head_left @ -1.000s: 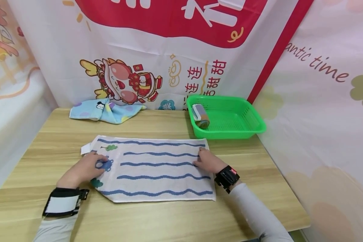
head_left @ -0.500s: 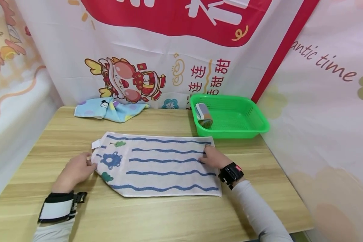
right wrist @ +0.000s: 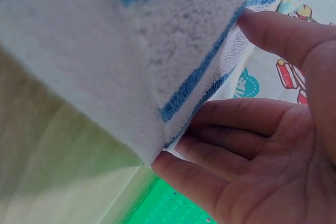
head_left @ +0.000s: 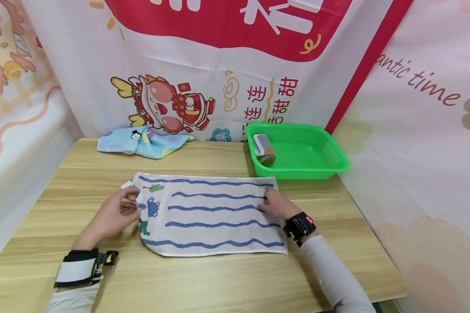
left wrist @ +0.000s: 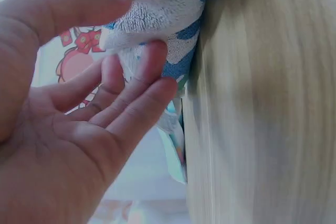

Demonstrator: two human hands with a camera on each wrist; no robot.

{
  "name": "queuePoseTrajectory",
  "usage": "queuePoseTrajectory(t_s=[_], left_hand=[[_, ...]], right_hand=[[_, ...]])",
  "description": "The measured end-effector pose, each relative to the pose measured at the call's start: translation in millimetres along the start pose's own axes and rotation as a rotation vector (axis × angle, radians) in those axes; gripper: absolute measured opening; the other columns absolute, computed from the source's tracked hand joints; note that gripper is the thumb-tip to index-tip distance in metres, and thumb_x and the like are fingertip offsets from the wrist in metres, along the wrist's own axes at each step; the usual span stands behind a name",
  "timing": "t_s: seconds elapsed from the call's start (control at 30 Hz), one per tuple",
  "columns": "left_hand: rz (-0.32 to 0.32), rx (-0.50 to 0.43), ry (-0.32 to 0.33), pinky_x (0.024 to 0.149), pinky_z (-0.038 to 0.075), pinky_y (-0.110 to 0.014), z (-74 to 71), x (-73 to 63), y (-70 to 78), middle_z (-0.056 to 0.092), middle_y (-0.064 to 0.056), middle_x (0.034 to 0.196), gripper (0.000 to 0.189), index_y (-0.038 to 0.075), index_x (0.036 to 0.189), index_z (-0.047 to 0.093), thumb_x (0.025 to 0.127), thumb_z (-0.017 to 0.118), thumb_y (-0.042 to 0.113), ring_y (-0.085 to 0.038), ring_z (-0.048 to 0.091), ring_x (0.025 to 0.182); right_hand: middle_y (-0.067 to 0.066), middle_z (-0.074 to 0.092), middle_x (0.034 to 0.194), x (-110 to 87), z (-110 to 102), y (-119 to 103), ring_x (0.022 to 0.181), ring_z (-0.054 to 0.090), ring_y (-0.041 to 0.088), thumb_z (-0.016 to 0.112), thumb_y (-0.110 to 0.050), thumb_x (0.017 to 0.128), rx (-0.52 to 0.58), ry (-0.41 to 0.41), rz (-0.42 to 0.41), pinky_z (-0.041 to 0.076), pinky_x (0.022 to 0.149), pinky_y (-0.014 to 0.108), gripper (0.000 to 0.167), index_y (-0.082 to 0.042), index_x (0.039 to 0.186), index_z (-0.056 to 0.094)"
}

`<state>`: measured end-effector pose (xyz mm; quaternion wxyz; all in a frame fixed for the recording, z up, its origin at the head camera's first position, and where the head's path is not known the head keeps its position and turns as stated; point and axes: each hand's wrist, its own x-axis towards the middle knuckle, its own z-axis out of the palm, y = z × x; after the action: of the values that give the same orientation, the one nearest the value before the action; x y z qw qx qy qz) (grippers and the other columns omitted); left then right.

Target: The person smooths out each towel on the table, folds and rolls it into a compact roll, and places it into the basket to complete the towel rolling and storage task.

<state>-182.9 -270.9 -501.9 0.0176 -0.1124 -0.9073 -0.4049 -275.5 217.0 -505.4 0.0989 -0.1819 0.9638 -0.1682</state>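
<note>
A white towel (head_left: 223, 218) with blue wavy stripes and a blue bear print lies spread across the table in the head view. My left hand (head_left: 111, 217) pinches its left edge between thumb and fingers, and that end curves up from the tabletop. Close by, in the left wrist view, the raised towel end (left wrist: 157, 19) passes between thumb and fingertips. My right hand (head_left: 278, 204) rests on the towel near its right edge. In the right wrist view, its thumb and nearly straight fingers (right wrist: 199, 174) touch the striped cloth.
At the back right stands a green plastic basket (head_left: 297, 174), a rolled multicoloured cloth (head_left: 264, 150) inside its left end. A crumpled light-blue towel (head_left: 150, 145) lies along the table's back edge. Printed curtains hang behind and at both sides.
My left hand left the bear print, went to the towel's left edge, then moved right and up, curling that end upward. My right hand stays on the towel's right side.
</note>
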Motion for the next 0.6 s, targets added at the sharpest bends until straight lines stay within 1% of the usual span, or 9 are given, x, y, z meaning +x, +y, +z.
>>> queuePoseTrajectory(t_s=[0.07,0.17,0.23,0.3,0.37,0.43,0.53,0.57,0.6], left_hand=[[-0.019,0.006,-0.020,0.088,0.058,-0.049,2.5,1.7,-0.6,0.058,-0.025,0.114,0.060,-0.014,0.140,0.044,0.091,0.071,0.006,-0.042,0.066,0.104],[-0.036,0.019,-0.036,0.086,0.058,-0.049,6.4,3.5,-2.4,0.063,-0.027,0.112,0.041,-0.013,0.124,0.055,0.093,0.070,0.008,-0.041,0.067,0.102],[-0.029,0.031,-0.034,0.085,0.059,-0.048,7.3,4.3,-3.6,0.066,-0.025,0.108,0.026,-0.009,0.112,0.061,0.094,0.069,0.008,-0.038,0.068,0.100],[-0.029,0.051,-0.025,0.081,0.060,-0.042,6.4,4.9,-4.0,0.067,-0.020,0.103,0.018,-0.004,0.105,0.063,0.096,0.067,0.010,-0.032,0.067,0.095],[-0.045,0.064,-0.018,0.073,0.058,-0.034,2.3,4.6,-2.8,0.066,-0.017,0.100,0.020,-0.003,0.108,0.061,0.099,0.064,0.015,-0.027,0.064,0.089],[-0.074,0.067,-0.007,0.067,0.054,-0.028,-3.7,3.8,-0.1,0.066,-0.018,0.100,0.030,-0.004,0.116,0.059,0.102,0.059,0.022,-0.022,0.062,0.085],[-0.110,0.066,0.019,0.062,0.052,-0.026,-14.5,0.0,3.6,0.066,-0.024,0.103,0.042,-0.008,0.127,0.053,0.105,0.054,0.027,-0.020,0.062,0.081],[-0.117,0.064,0.018,0.062,0.053,-0.025,-18.3,-1.8,3.6,0.066,-0.024,0.105,0.044,-0.009,0.129,0.052,0.105,0.054,0.027,-0.020,0.063,0.082],[-0.124,0.070,0.010,0.061,0.052,-0.026,-21.4,-3.7,3.1,0.067,-0.024,0.102,0.044,-0.010,0.130,0.052,0.104,0.054,0.026,-0.020,0.063,0.080]], right_hand=[[0.008,0.051,0.088,0.0,0,1,0.068,0.049,0.018,0.071,-0.026,0.096,-0.006,0.000,-0.003,0.041,0.057,0.029,0.028,-0.001,0.090,0.059],[0.009,0.052,0.089,-0.2,0,2,0.068,0.048,0.018,0.071,-0.026,0.096,-0.009,-0.002,-0.009,0.041,0.058,0.029,0.029,-0.001,0.089,0.059],[0.009,0.052,0.090,-0.3,-1,2,0.068,0.049,0.018,0.071,-0.026,0.096,-0.007,0.000,-0.009,0.041,0.058,0.030,0.029,0.000,0.089,0.059],[0.009,0.053,0.091,-0.6,-2,2,0.068,0.049,0.019,0.071,-0.026,0.096,-0.004,-0.001,-0.002,0.041,0.058,0.030,0.029,0.000,0.091,0.060],[0.009,0.052,0.090,-0.5,-3,2,0.068,0.049,0.019,0.071,-0.025,0.096,-0.001,-0.002,0.009,0.040,0.058,0.030,0.028,0.001,0.094,0.060],[0.008,0.052,0.088,-0.2,-3,2,0.067,0.048,0.018,0.071,-0.025,0.096,0.002,-0.003,0.023,0.040,0.057,0.030,0.028,0.001,0.096,0.061],[0.007,0.051,0.084,0.6,-3,3,0.067,0.048,0.018,0.071,-0.026,0.096,0.003,-0.009,0.028,0.040,0.058,0.030,0.029,0.001,0.098,0.060],[0.006,0.050,0.083,0.8,-2,3,0.067,0.048,0.018,0.072,-0.027,0.096,0.004,-0.011,0.028,0.040,0.058,0.029,0.029,0.000,0.098,0.060],[0.006,0.050,0.082,0.8,-2,3,0.067,0.048,0.018,0.072,-0.027,0.095,0.009,-0.013,0.026,0.039,0.057,0.029,0.029,0.000,0.098,0.060]])
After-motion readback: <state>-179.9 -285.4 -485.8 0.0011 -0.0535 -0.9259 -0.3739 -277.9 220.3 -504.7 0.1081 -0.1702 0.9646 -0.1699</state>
